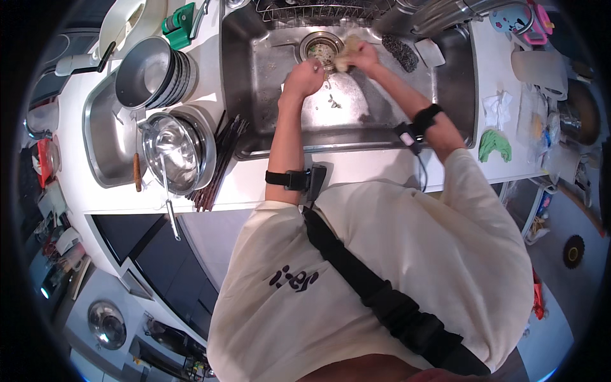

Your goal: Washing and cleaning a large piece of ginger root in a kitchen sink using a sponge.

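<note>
In the large stainless steel sink (267,95), my right hand (365,58) grips a yellowish, crumpled scrubbing cloth (351,47), partly blurred, beside the drain. My left hand (303,79) is at the near left edge of the round drain (301,45), fingers curled. Whether it holds something small cannot be told. Food scraps (321,51) with green bits fill the drain strainer. A few more scraps (334,101) lie on the wet sink floor nearer to me. Right of my right hand are a dark mesh scouring pad (400,52) and a white sponge (430,51).
Left of the sink stand stacked dark bowls (143,71), steel and glass bowls (171,153) and a bundle of chopsticks (222,160). A wire rack (324,13) spans the sink's far side. On the right counter lie a green cloth (495,144) and a paper roll (539,71).
</note>
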A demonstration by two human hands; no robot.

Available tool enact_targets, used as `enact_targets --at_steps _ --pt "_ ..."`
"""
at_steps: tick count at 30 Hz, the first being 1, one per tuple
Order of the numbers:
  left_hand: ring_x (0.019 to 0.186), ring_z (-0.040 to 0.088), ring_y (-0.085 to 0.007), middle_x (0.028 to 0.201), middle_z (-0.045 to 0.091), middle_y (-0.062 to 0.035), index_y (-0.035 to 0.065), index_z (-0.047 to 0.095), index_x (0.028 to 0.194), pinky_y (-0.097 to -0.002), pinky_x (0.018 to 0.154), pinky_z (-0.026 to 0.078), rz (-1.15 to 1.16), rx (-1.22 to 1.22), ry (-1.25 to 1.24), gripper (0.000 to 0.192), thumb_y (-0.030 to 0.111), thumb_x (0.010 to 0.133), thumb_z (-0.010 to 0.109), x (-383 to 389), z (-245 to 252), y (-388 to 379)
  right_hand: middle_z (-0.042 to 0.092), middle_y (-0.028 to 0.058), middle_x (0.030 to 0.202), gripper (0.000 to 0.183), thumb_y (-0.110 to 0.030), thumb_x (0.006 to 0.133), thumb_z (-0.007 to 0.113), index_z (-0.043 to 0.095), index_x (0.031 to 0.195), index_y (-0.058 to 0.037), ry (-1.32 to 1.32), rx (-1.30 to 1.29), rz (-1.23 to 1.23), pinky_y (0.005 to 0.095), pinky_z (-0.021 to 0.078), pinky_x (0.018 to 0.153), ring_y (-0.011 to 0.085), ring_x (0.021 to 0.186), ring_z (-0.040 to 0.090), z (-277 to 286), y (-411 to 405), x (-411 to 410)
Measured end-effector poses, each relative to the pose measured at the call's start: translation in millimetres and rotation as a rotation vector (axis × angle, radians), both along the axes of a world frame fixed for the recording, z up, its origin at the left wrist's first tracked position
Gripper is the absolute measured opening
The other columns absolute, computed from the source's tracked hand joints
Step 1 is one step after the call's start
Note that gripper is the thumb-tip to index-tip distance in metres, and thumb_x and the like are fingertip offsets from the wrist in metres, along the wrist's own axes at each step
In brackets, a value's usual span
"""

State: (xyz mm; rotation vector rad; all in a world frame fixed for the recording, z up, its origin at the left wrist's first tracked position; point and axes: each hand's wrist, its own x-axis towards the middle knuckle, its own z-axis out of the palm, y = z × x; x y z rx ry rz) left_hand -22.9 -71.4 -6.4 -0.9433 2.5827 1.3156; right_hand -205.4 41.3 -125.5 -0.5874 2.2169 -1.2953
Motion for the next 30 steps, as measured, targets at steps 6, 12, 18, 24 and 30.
enact_targets --at_steps 6,12,18,24,30 --pt "0.094 0.057 -0.0366 0.095 0.061 -0.022 0.0052 0.059 0.103 -0.0411 0.085 0.044 0.15 0.038 0.031 0.032 0.025 0.079 0.049 -11 10 -2 0.064 0.0103 0.082 0.025 -0.014 0.066 0.069 0.064 0.088 -0.0025 -0.525 0.383 -0.196 0.0342 0.0491 0.051 0.0184 0.065 0.062 -7 88 2" --pt "0.082 0.06 -0.0327 0.083 0.063 -0.0191 0.0051 0.06 0.102 -0.0386 0.075 0.046 0.24 0.003 0.063 0.031 0.026 0.08 0.051 15 -6 -6 0.06 0.0087 0.085 0.021 -0.005 0.07 0.067 0.058 0.089 -0.0036 -0.746 0.763 -0.227 0.036 0.0513 0.05 0.0247 0.075 0.062 -9 77 118" --pt "0.079 0.061 -0.0306 0.079 0.063 -0.0183 0.0044 0.06 0.101 -0.0368 0.072 0.047 0.134 -0.02 0.16 0.031 0.023 0.078 0.052 -33 22 0 0.063 0.0076 0.098 0.022 -0.022 0.074 0.06 0.065 0.091 -0.0088 -0.199 0.443 0.086 0.0407 0.0514 0.067 0.0238 0.086 0.063 -177 7 77" --pt "0.073 0.06 -0.0294 0.074 0.062 -0.0159 0.0033 0.059 0.102 -0.0373 0.07 0.046 0.221 0.007 0.242 0.031 0.022 0.078 0.051 -22 7 -3 0.059 0.0122 0.096 0.024 -0.003 0.075 0.06 0.054 0.099 -0.0006 -0.892 -0.135 -0.376 0.0303 0.0502 0.054 0.0205 0.076 0.061 -84 -40 -11" --pt "0.089 0.058 -0.0362 0.09 0.061 -0.0227 0.0033 0.057 0.105 -0.0408 0.08 0.045 0.321 0.078 0.139 0.032 0.021 0.079 0.049 0 10 -9 0.062 0.0111 0.089 0.029 -0.013 0.072 0.064 0.055 0.098 -0.0045 -0.475 0.141 -0.206 0.0353 0.0491 0.065 0.02 0.082 0.061 29 -1 6"
